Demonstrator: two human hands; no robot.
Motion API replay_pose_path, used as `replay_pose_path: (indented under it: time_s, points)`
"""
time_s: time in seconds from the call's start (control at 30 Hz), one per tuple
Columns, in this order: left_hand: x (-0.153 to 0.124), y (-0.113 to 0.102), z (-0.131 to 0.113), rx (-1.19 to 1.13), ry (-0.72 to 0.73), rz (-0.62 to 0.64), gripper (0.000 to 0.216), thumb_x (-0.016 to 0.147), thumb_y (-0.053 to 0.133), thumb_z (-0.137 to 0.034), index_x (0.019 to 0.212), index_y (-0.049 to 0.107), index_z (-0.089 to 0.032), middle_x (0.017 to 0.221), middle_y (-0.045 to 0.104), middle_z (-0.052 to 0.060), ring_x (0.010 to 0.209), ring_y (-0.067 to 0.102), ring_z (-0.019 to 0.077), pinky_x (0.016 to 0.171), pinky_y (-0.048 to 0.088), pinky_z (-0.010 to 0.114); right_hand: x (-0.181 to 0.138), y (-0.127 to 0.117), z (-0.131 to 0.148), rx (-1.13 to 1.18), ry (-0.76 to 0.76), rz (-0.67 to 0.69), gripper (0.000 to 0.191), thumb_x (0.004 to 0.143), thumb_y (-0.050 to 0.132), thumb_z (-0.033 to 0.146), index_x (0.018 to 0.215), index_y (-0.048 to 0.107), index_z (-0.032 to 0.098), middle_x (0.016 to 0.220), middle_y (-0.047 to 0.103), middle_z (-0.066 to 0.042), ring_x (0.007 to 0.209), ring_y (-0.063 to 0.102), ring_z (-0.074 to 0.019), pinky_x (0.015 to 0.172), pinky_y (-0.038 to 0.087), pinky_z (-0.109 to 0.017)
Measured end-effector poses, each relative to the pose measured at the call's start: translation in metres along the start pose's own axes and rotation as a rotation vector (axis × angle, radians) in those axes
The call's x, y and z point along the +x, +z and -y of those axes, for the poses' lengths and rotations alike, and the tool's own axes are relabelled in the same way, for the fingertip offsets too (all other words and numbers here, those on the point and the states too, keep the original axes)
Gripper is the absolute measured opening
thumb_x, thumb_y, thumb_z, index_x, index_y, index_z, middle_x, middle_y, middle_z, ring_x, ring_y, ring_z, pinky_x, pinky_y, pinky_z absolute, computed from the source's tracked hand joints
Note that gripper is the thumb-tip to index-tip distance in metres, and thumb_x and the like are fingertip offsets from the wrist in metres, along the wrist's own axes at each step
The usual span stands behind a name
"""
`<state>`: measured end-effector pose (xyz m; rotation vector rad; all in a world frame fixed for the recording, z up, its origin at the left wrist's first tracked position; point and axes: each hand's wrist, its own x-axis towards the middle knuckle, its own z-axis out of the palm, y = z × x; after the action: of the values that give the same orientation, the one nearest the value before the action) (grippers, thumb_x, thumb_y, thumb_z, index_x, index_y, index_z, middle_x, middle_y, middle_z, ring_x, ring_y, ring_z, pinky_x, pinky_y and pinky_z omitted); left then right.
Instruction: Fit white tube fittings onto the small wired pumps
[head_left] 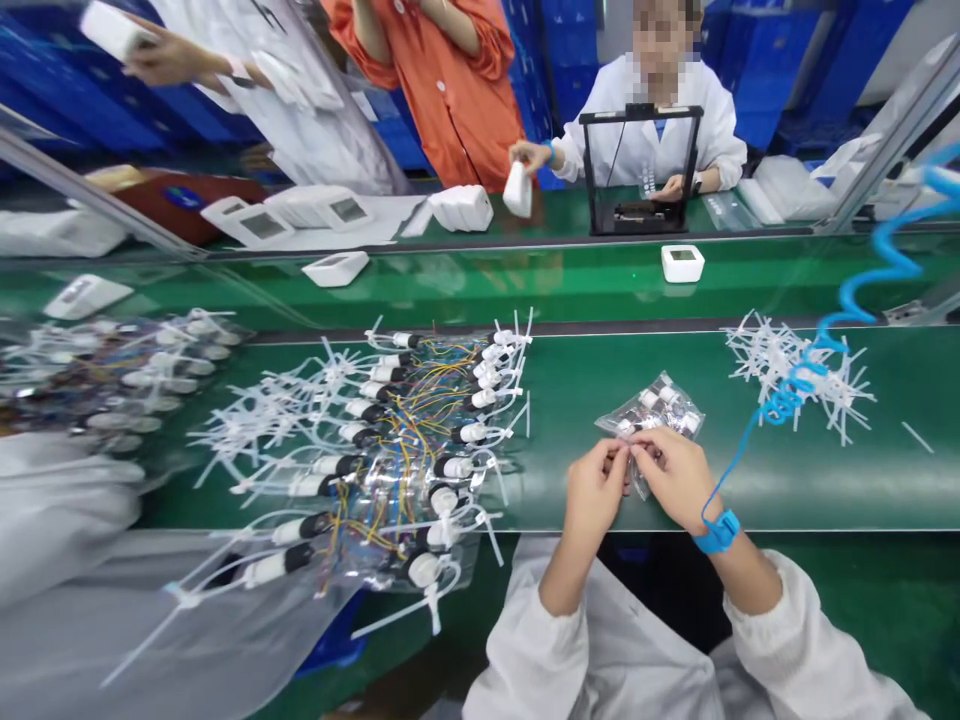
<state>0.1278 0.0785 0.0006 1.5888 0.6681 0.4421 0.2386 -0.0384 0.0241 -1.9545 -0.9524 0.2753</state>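
Note:
A clear plastic bag with small white and dark parts in it lies on the green bench in front of me. My left hand pinches the near edge of the bag, thumb against fingers. Close beside it, my right hand pinches the same edge, and the fingertips of both hands nearly meet. A blue wrist strap with a coiled blue cord is on my right wrist. To the left lie rows of white-and-black cylindrical parts with coloured wires and white cable ties.
Loose white cable ties lie in piles at the right and left. White devices rest on the green strip beyond. Across it, a person in white holds a white device beside a black frame. A grey sleeve is at far left.

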Motion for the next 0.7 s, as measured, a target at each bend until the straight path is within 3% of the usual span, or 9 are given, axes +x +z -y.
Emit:
replay_pose_path:
  time_s: [0.17,0.33,0.6,0.7]
  points:
    - [-0.004,0.000,0.001,-0.005,0.101,0.001,0.022,0.101,0.070,-0.040,0.097,0.077,-0.020,0.082,0.080,0.004,0.072,0.077,0.0189,0.073,0.062,0.027,0.002,-0.006,0.001,-0.010,0.030,0.041,0.019,0.104,0.063,0.029,0.102,0.082,0.025,0.101,0.084,-0.006,0.087,0.078,-0.0236,0.082,0.059,-0.035]
    - [-0.008,-0.003,-0.002,-0.036,0.161,0.044,0.020,0.101,0.069,-0.037,0.097,0.078,-0.020,0.082,0.080,0.002,0.072,0.075,0.0182,0.072,0.058,0.026,0.004,-0.008,0.012,0.078,0.161,0.121,0.015,0.099,0.070,0.033,0.095,0.082,0.025,0.089,0.085,-0.003,0.080,0.080,-0.0230,0.077,0.059,-0.032]
    - [-0.006,-0.009,-0.002,-0.086,0.051,0.122,0.025,0.093,0.080,-0.043,0.086,0.075,-0.020,0.071,0.072,0.000,0.065,0.069,0.0172,0.068,0.056,0.027,-0.002,-0.013,0.010,0.190,0.133,0.135,0.024,0.103,0.066,0.031,0.088,0.083,0.025,0.076,0.083,0.000,0.073,0.079,-0.0205,0.068,0.056,-0.028]
    - [-0.005,-0.010,0.001,-0.072,0.043,0.121,0.024,0.093,0.080,-0.042,0.087,0.074,-0.020,0.072,0.072,0.000,0.064,0.067,0.0164,0.067,0.054,0.026,-0.003,-0.014,0.009,0.231,0.152,0.137,0.018,0.102,0.070,0.032,0.092,0.084,0.026,0.082,0.085,0.000,0.076,0.082,-0.0213,0.071,0.060,-0.028]
